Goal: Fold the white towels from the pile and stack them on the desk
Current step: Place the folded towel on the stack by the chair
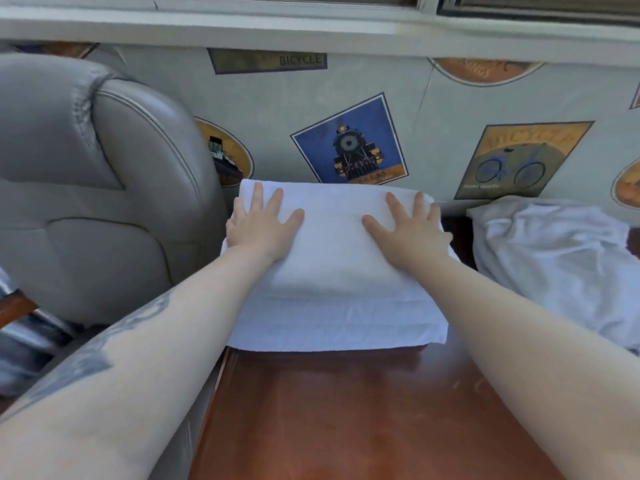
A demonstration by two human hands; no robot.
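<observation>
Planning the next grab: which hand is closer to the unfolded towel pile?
Right hand. It presses the folded stack on the side next to the crumpled pile; the left hand lies beside the chair.

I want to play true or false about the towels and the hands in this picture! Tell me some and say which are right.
1. Both hands, the left hand and the right hand, press flat on the folded white towel stack. True.
2. The stack sits on the grey leather chair. False: it sits on the reddish-brown wooden desk.
3. A crumpled white towel pile lies right of the stack. True.
4. The right hand grips a towel corner. False: its fingers lie straight and spread.
</observation>
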